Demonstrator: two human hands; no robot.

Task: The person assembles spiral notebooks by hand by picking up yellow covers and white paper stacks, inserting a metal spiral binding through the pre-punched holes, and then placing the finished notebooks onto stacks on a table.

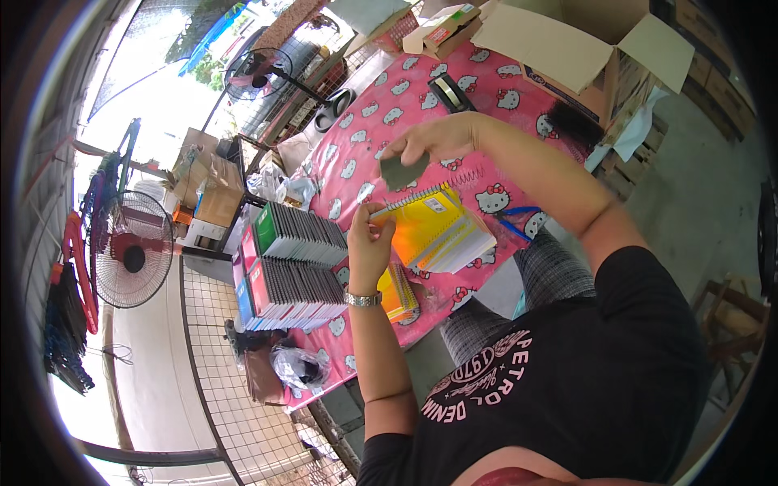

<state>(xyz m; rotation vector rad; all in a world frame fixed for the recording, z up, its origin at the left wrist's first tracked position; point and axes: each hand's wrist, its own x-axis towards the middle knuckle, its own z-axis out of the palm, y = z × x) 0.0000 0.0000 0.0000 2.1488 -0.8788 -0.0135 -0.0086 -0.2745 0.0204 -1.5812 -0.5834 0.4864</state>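
Observation:
A yellow spiral notebook [427, 223] lies at an angle on the pink table cover, its white page edges facing me. Along its upper edge runs a wire coil [470, 177], whose far right end sticks out past the cover. My left hand [371, 241] pinches the left end of the notebook's spine between thumb and fingers. Above the coil, my right hand [433, 139] grips a dark grey-green flat piece [403, 172]; its material is not clear. Beside my left wrist lie more yellow notebooks [395, 296], partly hidden by that arm.
Stacks of spiral notebooks [296, 279] stand at the left table edge. Blue-handled pliers [517, 222] rest right of the yellow notebook. Farther back are a black tape dispenser [451, 93], black bristle-like strands [574, 123] and an open cardboard box [559, 53]. A fan [134, 257] stands left.

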